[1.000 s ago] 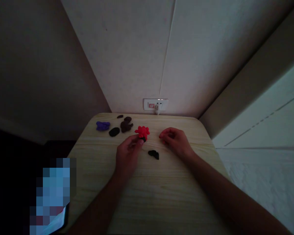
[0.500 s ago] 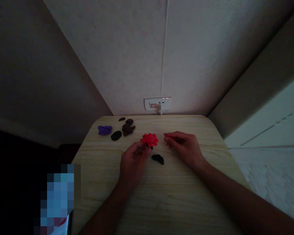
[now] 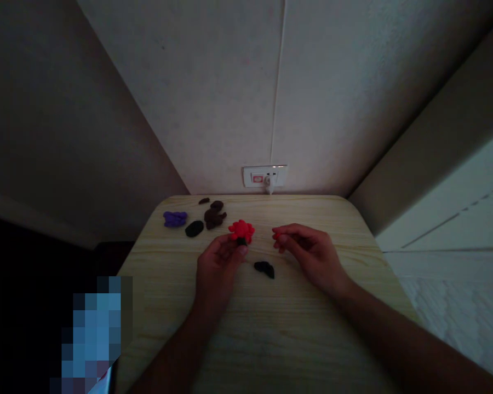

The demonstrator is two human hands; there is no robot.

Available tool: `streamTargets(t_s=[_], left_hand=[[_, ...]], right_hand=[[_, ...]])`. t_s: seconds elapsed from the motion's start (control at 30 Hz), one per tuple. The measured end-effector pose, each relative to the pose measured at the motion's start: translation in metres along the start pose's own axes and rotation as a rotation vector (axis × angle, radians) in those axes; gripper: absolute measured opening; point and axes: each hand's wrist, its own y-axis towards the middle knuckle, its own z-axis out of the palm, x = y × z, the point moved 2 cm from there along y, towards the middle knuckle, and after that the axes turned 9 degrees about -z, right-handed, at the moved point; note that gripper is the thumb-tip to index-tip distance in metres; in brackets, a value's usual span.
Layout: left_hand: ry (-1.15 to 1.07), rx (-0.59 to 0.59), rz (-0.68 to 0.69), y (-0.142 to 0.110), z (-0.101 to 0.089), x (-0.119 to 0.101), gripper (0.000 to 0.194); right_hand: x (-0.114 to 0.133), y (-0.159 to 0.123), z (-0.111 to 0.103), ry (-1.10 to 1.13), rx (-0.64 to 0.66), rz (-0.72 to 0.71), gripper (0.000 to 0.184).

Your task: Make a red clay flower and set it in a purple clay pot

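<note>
Between the thumb and fingers of my left hand [image 3: 218,264] is a red flower [image 3: 242,230], which looks like modelling clay with rounded petals and a dark part under it. My right hand [image 3: 310,253] is to the right, apart from the flower, its fingertips pinched on a small red piece [image 3: 276,236]. The fingers partly cover that piece. On the table between the hands lies a black lump [image 3: 264,268], touched by neither hand.
At the table's back left are a purple lump [image 3: 175,219], a dark flat round piece [image 3: 194,229], brown lumps [image 3: 215,218] and a small brown bit [image 3: 204,201]. A wall socket [image 3: 264,176] with a plug sits behind the wooden table [image 3: 271,339]. A pixelated patch [image 3: 96,328] covers something lower left.
My left hand has moved slightly left with the red flower, which is tilted differently. My right hand has turned a little, and more of the red piece shows at its fingertips.
</note>
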Motion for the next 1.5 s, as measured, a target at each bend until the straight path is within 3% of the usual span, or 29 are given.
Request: streamTargets(t_s=[0.57,0.97,1.5], left_hand=[[0.049,0.035,0.024,-0.002,0.002,-0.004,0.027],[0.029,0.013,0.009,-0.002,0.001,-0.003,0.028],[-0.016,0.023,0.015,-0.002,0.003,-0.002,0.024]], right_hand=[[0.003,-0.005,0.004,0.005,-0.030,0.025,0.031],[0.013,-0.012,0.009,0.004,0.063,0.019,0.017],[0.010,-0.017,0.008,-0.057,0.076,0.006,0.015]])
